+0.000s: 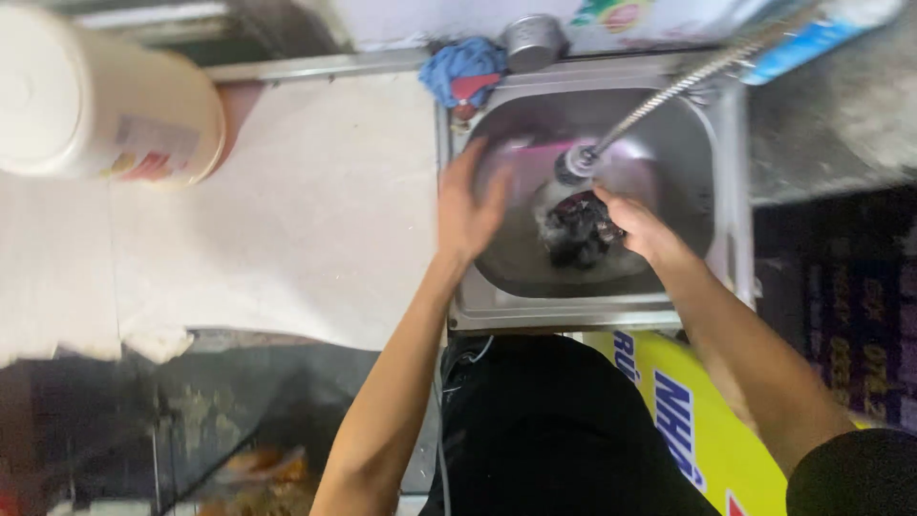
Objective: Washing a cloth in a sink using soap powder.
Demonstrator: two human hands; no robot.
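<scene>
A steel sink (pixel 726 182) lies below me. My left hand (pixel 470 205) hovers with fingers spread over the sink's left side, blurred by motion, holding nothing I can see. My right hand (pixel 635 225) grips a dark wet scrubbing pad or cloth (pixel 578 229) in the middle of the basin. A flexible metal faucet hose (pixel 669 91) reaches down from the upper right, its spray head (pixel 576 164) just above the dark pad.
A pale stone counter (pixel 315 210) spreads left of the sink. A large white plastic tub (pixel 95 96) stands at its far left. A blue rag (pixel 463 69) and a small metal cup (pixel 533 40) sit behind the sink. A yellow panel (pixel 697 420) is below.
</scene>
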